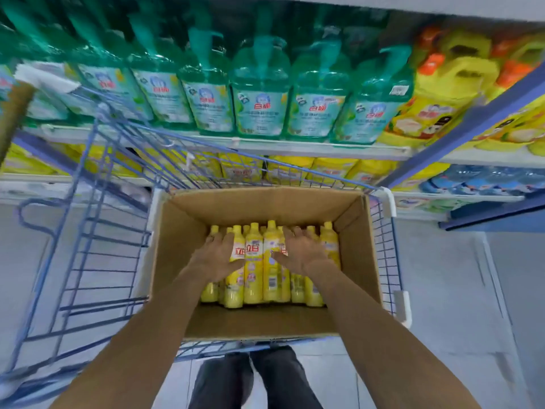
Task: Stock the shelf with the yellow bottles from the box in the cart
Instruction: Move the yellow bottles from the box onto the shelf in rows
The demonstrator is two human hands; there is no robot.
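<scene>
Both hands are down in the cardboard box (265, 202) in the blue wire cart (97, 231). Left hand (216, 256) and right hand (299, 252) flank the middle yellow bottles (253, 261). The fingers (290, 236) are straight and spread, laid on bottles, not wrapped round any yet. Bottles sit under and between the fingers, long axis running along them, caps past the fingertips. Both hands equally near. Shelf (295, 149) lies beyond the fingertips.

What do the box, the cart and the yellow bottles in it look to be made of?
The box: matte brown corrugated cardboard, going by its folded flaps. The cart: thin wire grid coated blue, probably metal. The yellow bottles: glossy plastic by their sheen, with printed labels.
</scene>
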